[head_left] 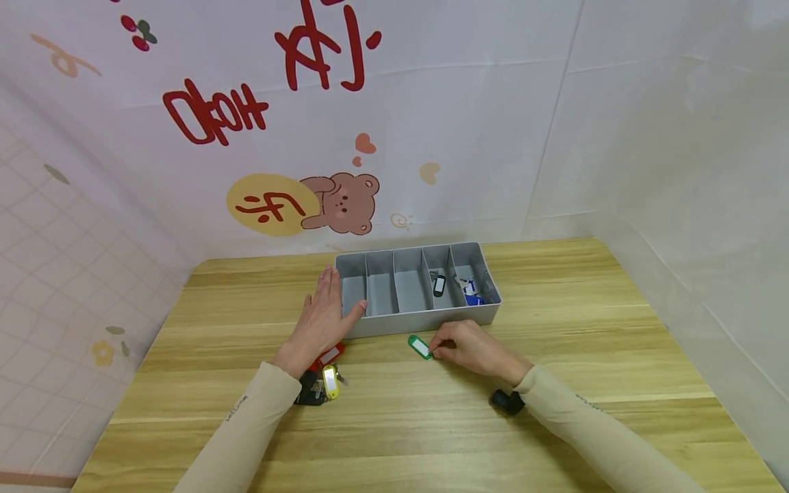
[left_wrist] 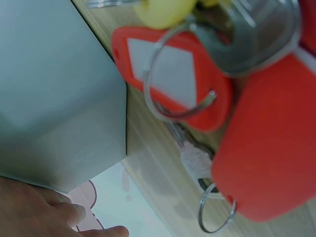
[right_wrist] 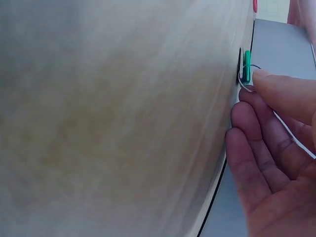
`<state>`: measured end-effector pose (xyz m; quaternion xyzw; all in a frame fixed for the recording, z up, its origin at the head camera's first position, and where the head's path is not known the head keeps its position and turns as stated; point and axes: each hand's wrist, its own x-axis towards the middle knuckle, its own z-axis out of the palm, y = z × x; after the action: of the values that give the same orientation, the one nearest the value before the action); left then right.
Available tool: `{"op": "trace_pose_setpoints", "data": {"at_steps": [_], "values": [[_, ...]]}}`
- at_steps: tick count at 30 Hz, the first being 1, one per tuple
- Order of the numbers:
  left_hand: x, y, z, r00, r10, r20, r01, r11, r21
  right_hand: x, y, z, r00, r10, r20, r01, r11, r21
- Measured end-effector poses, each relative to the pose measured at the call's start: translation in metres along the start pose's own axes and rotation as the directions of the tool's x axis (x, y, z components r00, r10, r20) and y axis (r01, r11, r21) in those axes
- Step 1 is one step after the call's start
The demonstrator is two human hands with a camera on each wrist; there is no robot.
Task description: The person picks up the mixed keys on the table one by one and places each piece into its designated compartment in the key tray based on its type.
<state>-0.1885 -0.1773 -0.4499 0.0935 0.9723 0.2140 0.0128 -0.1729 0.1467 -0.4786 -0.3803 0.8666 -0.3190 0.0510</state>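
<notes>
My right hand (head_left: 473, 348) pinches the metal ring of a green key tag (head_left: 420, 347) between thumb and fingertips, just in front of the grey divided box (head_left: 425, 320). Seen edge-on in the right wrist view, the green tag (right_wrist: 247, 66) sits close to the tabletop. At the box's left end lies my left hand (head_left: 320, 311), fingers straight and thumb reaching over the near rim. A black key tag (head_left: 439, 285) is in the second compartment from the right. Blue and white pieces (head_left: 471, 291) fill part of the rightmost one.
Below my left wrist are a red key tag (head_left: 331, 353), a yellow key tag (head_left: 331, 381) and a black key fob (head_left: 310, 390), bunched with keys and partly hidden by the sleeve. Another black object (head_left: 507, 402) lies beside my right forearm. A printed wall sheet (head_left: 481, 123) stands behind the table.
</notes>
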Motion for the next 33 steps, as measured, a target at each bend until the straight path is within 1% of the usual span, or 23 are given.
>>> {"op": "trace_pose_setpoints", "data": {"at_steps": [6, 13, 18, 22, 33], "values": [[0.000, 0.001, 0.000, 1.000, -0.002, -0.002, 0.002, 1.000, 0.000, -0.002, -0.002, 0.000, 1.000, 0.018, -0.015, -0.018, 1.000, 0.003], [-0.001, 0.001, 0.000, 1.000, -0.002, -0.002, 0.002, 1.000, 0.001, -0.006, -0.005, -0.004, 0.999, 0.017, -0.048, -0.016, 1.000, 0.008], [-0.001, 0.001, 0.000, 1.000, 0.000, -0.004, 0.000, 1.000, 0.001, -0.008, -0.009, -0.008, 0.997, 0.018, -0.070, -0.015, 0.999, 0.032], [-0.001, 0.001, 0.000, 1.000, -0.004, 0.002, 0.004, 1.000, -0.001, -0.009, -0.011, -0.010, 0.996, 0.001, -0.088, 0.003, 0.999, 0.047], [-0.001, 0.001, 0.000, 1.000, -0.007, -0.003, 0.007, 1.000, 0.000, -0.013, -0.020, -0.019, 0.991, 0.024, -0.129, -0.011, 0.995, 0.101]]}}
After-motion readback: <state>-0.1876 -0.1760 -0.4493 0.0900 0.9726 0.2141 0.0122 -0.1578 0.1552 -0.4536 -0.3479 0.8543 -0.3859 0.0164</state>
